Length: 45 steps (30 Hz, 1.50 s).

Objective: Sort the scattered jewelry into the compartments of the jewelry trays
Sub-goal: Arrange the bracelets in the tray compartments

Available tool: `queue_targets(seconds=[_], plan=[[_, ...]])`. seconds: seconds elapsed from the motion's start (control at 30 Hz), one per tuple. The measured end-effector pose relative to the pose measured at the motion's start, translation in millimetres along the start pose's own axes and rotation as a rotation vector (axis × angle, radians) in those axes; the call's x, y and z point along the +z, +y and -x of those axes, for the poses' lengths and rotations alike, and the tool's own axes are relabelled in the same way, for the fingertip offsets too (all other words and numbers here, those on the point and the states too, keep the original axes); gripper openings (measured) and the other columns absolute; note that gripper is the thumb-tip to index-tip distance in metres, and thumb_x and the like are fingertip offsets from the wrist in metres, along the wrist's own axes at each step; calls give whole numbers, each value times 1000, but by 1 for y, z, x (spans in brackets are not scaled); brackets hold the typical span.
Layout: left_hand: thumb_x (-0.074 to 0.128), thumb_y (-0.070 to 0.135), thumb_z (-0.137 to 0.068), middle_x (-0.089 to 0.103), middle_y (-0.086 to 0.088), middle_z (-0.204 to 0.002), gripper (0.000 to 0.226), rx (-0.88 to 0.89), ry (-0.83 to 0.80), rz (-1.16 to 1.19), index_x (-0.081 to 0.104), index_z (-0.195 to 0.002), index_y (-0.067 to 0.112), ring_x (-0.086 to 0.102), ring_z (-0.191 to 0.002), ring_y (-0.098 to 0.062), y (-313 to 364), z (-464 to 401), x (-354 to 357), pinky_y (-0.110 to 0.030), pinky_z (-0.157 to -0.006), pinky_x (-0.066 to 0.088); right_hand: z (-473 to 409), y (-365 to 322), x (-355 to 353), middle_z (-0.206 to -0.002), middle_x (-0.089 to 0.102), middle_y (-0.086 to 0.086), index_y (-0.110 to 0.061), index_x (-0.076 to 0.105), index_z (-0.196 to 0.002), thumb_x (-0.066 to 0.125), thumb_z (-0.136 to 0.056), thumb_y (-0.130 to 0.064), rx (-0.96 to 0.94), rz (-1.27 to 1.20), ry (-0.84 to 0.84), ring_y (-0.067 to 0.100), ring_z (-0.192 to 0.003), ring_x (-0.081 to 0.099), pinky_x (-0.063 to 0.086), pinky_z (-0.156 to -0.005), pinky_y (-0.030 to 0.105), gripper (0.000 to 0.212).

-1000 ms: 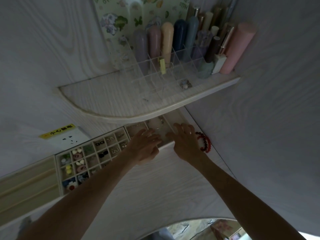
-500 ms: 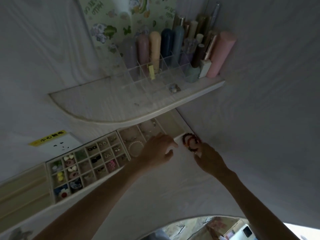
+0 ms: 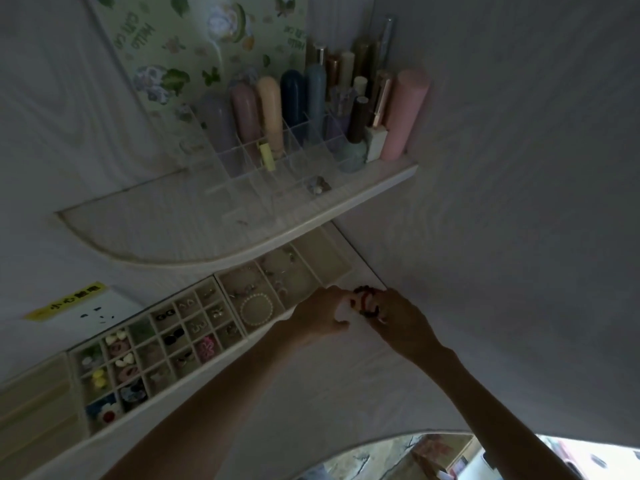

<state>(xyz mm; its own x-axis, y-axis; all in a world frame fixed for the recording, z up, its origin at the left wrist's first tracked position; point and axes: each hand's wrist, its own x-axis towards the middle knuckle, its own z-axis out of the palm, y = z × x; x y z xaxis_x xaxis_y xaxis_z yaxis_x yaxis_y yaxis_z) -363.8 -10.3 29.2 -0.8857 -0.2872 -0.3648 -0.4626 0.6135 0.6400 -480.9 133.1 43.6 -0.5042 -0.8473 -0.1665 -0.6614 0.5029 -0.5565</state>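
Bracelet: dark red and black beaded bracelet (image 3: pixel 365 301), out of any tray, on the white tabletop (image 3: pixel 329 386) just off the right end of the trays, near the wall corner.
Right hand: right hand (image 3: pixel 403 322) with fingers curled onto the beads, grasping the bracelet.
Left hand: left hand (image 3: pixel 320 313) touching the same spot, fingers bent; whether pinching the bracelet or only steadying it, cannot tell.
Nearest tray: cream tray with wide compartments (image 3: pixel 294 282), just beside the hands; holds a white pearl bracelet (image 3: pixel 257 309) in its front-left section and a few small pieces behind; rightmost section looks bare.
Grid tray: cream tray of small square cells (image 3: pixel 152 344) to the left, most cells filled with earrings, flower-shaped clips and studs.
Slotted tray: cream tray with long ridges (image 3: pixel 33 403) at far left, no jewelry visible.
Done: most pieces appear sorted already.
Left: beaded bracelet not yet in a compartment; likely bound for a wide section. No other loose jewelry seen on the tabletop.
Above: white curved shelf (image 3: pixel 214 233) with clear acrylic organiser (image 3: pixel 263 161) of pastel tubes.
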Motion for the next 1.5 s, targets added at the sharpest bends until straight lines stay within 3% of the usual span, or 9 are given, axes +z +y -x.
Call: queue_targets(seconds=[0.2,0.47,0.67,0.8,0.93,1.13,1.27,1.37,1.5], plan=[[66,23,-86,67,-2,-110,24,95,159,271,66,-107,10,62,-101,-14,4,15,-13,-23,-83,45,-9,-37,-34,-73,58,-6,-13,58,-82,66,-85,-12,8,-354,40,-5,-53,54,42,-50,8,8],[69,1,-81,69,-6,-85,20,-100,539,741,65,-100,2,63,-62,10,-5,21,-54,-9,-66,51,-55,-68,-20,-74,61,-12,-15,63,-84,69,-83,-12,11,-493,200,-6,-59,58,50,-66,17,7],[73,-7,-73,65,14,-56,33,-257,574,759,58,-59,19,65,-84,-25,-25,8,-70,-48,-91,51,-93,-79,6,-88,66,-5,-23,63,-90,59,-89,-33,121,-208,283,11,-78,62,48,-70,25,11],[67,-6,-81,68,-16,-104,18,-271,480,817,68,-98,-1,63,-85,-18,-28,2,-65,-28,-86,52,-112,-81,11,-100,67,1,-20,59,-103,47,-96,-34,111,30,285,20,-91,62,38,-71,26,20],[64,-8,-81,64,-9,-99,40,-242,373,845,59,-121,-3,57,-88,-16,-27,-5,-65,-9,-74,49,-122,-83,9,-103,67,6,-14,57,-106,39,-99,-30,83,168,280,26,-93,62,37,-69,29,24],[80,16,-71,49,5,-133,66,-285,282,501,54,-131,26,46,-121,-12,-41,-13,-68,-17,-90,34,-126,-85,4,-105,65,10,-8,57,-104,45,-97,-30,24,240,207,30,-98,61,44,-77,34,27],[74,10,-77,47,-2,-138,67,-166,289,355,45,-137,15,48,-116,-11,-50,-11,-70,-1,-73,36,-124,-76,8,-107,67,9,-12,60,-112,47,-95,-19,-12,200,222,28,-98,62,46,-76,33,23],[61,23,-89,55,-9,-132,54,-110,293,1,41,-139,16,59,-99,-20,-51,-9,-73,-16,-70,42,-118,-69,13,-102,65,9,-11,62,-112,49,-89,-12,-81,216,216,27,-94,59,47,-72,33,26],[41,28,-99,39,-5,-147,45,7,257,-382,36,-142,13,39,-132,-18,-36,-12,-76,-18,-95,22,-113,-57,27,-82,60,15,-9,69,-90,72,-63,-1,-111,393,152,33,-72,58,45,-58,34,28]])
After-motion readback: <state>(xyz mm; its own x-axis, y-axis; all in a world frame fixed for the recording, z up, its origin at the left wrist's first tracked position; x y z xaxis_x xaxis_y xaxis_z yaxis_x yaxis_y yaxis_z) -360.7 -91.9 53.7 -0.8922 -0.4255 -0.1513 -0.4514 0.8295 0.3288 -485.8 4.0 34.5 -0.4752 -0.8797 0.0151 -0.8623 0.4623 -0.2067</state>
